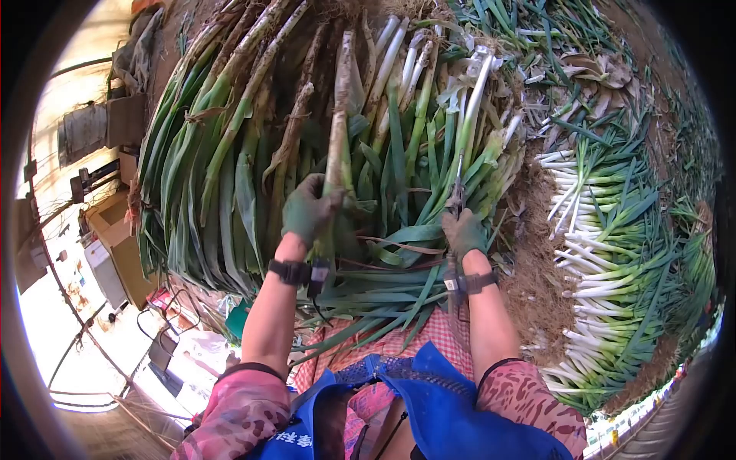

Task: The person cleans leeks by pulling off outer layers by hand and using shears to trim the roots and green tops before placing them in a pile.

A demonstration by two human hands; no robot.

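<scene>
My left hand (307, 207), in a dark green glove, is closed round a long leek (339, 115). Its soil-brown stalk points away from me, and its leaves hang toward my lap. My right hand (464, 231), also gloved, grips a dark tool with a slim metal tip (458, 178); its exact kind is hard to make out. Just beyond that tip lies a leek with a clean white stalk (477, 84). Under and around both hands spreads a big heap of unpeeled leeks (222, 153), roots facing away. Straps with small devices are on both wrists.
Cleaned leeks (606, 268) lie in a long row at the right, white ends toward me. Brown root scraps (533, 261) cover the ground between row and heap. Stripped, withered leaves (590, 73) are at upper right. Cardboard boxes (123, 245) stand at the left.
</scene>
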